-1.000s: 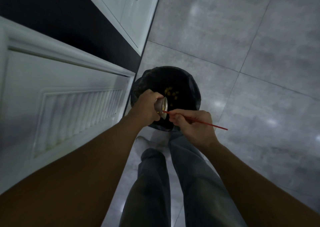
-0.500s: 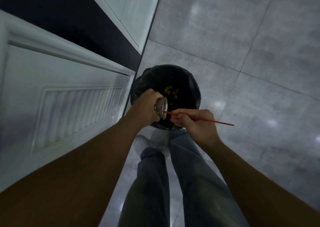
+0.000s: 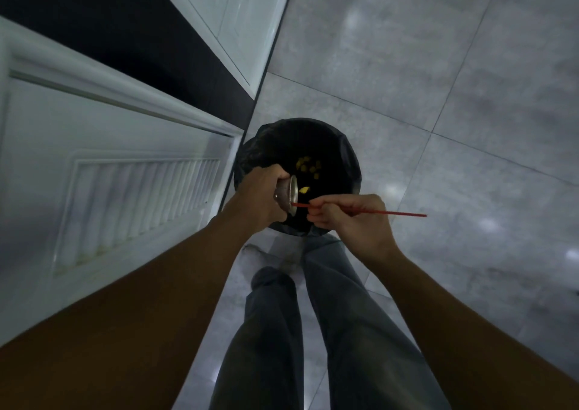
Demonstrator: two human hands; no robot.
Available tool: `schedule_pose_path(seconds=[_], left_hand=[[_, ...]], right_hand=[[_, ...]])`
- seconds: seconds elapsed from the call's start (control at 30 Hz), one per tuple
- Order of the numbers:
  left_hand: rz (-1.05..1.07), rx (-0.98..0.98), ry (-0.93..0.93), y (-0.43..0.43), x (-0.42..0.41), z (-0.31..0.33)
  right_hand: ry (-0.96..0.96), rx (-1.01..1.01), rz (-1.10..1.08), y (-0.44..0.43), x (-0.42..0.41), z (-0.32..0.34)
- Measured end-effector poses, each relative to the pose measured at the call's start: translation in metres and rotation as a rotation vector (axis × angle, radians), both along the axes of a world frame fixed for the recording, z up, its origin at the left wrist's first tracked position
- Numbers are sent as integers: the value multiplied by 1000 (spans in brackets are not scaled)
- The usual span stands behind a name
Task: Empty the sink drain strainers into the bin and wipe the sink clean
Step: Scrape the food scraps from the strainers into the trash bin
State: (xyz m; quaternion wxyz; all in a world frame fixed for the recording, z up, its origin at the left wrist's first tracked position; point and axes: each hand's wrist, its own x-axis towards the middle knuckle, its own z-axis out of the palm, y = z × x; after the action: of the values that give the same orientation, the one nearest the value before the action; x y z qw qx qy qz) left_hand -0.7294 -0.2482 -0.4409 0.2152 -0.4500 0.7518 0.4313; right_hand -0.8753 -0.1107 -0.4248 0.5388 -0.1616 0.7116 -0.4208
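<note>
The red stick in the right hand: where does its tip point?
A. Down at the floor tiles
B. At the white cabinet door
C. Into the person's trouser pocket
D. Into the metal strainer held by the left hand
D: the red stick runs from the right hand into the open mouth of the metal strainer, which the left hand holds tilted above the bin.

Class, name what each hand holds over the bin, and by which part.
The left hand grips the metal strainer around its bowl. The right hand pinches the red stick partway along, its tip in the strainer.
</note>
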Motion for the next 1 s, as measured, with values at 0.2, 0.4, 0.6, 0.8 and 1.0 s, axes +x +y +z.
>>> schedule_pose_path(seconds=[0.2, 0.4, 0.6, 0.8, 1.0], left_hand=[[50, 24, 16, -4, 10, -9], [54, 89, 133, -4, 4, -7], [63, 101, 179, -3, 5, -1], [171, 2, 257, 3, 16, 42], [289, -19, 335, 5, 24, 138]], right_hand=[[69, 56, -50, 0, -2, -5], [-65, 50, -11, -2, -11, 2], [-128, 161, -179, -4, -20, 7], [-217, 175, -221, 8, -42, 53], [-35, 89, -117, 2, -65, 143]])
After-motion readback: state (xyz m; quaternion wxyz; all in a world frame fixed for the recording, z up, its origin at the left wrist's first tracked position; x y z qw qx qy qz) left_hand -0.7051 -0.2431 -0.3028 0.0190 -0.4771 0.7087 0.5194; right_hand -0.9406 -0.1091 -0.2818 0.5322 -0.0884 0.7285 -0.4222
